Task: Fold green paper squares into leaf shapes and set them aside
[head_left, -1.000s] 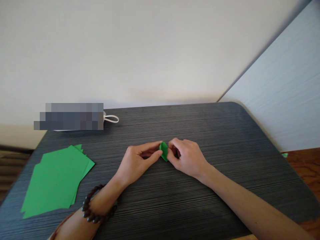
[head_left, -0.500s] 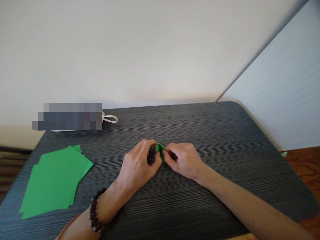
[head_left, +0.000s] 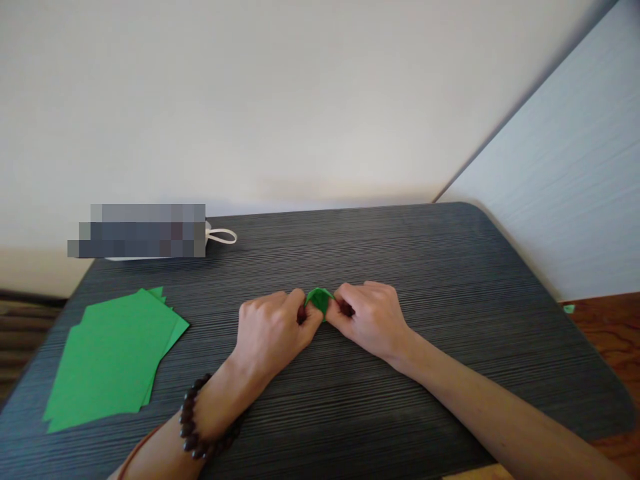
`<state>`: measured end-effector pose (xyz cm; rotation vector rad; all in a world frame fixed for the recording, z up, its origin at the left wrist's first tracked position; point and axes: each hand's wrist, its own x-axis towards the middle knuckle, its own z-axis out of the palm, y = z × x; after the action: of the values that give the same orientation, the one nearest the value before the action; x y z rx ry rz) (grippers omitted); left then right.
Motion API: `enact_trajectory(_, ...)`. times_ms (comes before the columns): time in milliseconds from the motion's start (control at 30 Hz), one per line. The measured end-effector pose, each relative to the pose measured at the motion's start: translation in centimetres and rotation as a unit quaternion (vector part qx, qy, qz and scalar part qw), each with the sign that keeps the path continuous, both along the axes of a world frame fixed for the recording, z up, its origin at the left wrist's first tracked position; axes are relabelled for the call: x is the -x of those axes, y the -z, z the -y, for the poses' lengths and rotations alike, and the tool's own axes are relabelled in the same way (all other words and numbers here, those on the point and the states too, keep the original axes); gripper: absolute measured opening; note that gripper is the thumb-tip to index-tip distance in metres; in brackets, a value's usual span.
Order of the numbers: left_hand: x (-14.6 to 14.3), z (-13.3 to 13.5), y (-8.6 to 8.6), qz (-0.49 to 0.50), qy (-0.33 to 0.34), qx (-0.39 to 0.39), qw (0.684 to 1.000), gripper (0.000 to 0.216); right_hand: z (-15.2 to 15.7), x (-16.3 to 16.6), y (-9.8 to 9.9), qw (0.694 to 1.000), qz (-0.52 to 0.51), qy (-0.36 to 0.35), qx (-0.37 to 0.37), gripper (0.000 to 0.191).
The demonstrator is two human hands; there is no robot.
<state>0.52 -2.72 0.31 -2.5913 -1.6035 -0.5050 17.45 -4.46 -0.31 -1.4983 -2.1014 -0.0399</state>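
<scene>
A small folded piece of green paper point(head_left: 319, 300) is between two hands over the middle of a dark, finely striped surface point(head_left: 430, 260). The left hand point(head_left: 273, 327) pinches its left side, the right hand point(head_left: 373, 317) its right. It bulges into a rounded hollow, darker green inside, with a paler rim. Overlapping flat green sheets point(head_left: 110, 360) lie at left.

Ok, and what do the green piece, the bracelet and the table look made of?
The green piece looks like matte paper: thin, bent edges. The bracelet may be polished wood or plastic: dark, shiny round beads. The table seems satin laminate, perhaps wood: fine streaked grain.
</scene>
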Motion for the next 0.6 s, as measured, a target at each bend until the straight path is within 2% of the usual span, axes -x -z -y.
enact_trajectory(100, -0.04, 0.08, -0.34, -0.018, -0.010, 0.026, 0.999, 0.028, 0.08, 0.06, -0.02, 1.000, 0.002, -0.011, 0.004, 0.023)
enact_trajectory(300, -0.11, 0.00, -0.81, -0.042, -0.019, 0.116, 0.992, 0.031, -0.02, -0.08, 0.25, 0.996, 0.016, -0.087, 0.014, 0.020)
enact_trajectory(600, -0.05, -0.02, -0.69, -0.044, -0.023, 0.134, 0.990, 0.036, 0.00, -0.14, 0.08, 0.997, 0.009, -0.063, 0.040, 0.021)
